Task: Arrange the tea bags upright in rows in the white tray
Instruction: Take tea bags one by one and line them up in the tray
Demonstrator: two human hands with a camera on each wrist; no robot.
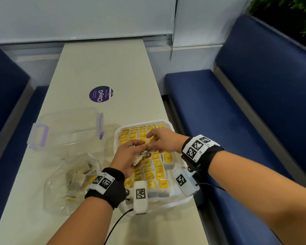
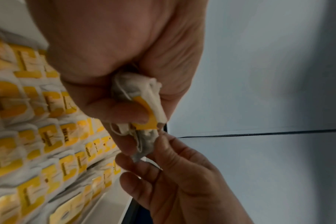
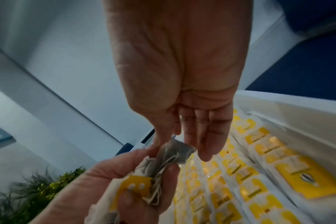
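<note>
The white tray (image 1: 168,123) lies on the table's right side, filled with rows of upright tea bags (image 1: 149,171) with yellow tags. Above its middle, my left hand (image 1: 140,151) grips a small bunch of loose tea bags (image 1: 139,157). The bunch (image 2: 138,94) is crumpled in the left hand (image 2: 125,115), with one yellow tag showing. My right hand (image 1: 150,147) meets it from the right and pinches one tea bag (image 3: 177,151) at the bunch's end between thumb and forefinger. The right hand's (image 3: 182,145) other fingers are straight. The pinched tea bag (image 2: 146,145) is still against the bunch.
A clear plastic box (image 1: 65,128) with purple clasps stands left of the tray. In front of it lies a clear bag (image 1: 72,179) holding more loose tea bags. A purple round sticker (image 1: 101,94) is on the table further back. Blue benches (image 1: 237,112) flank the narrow table.
</note>
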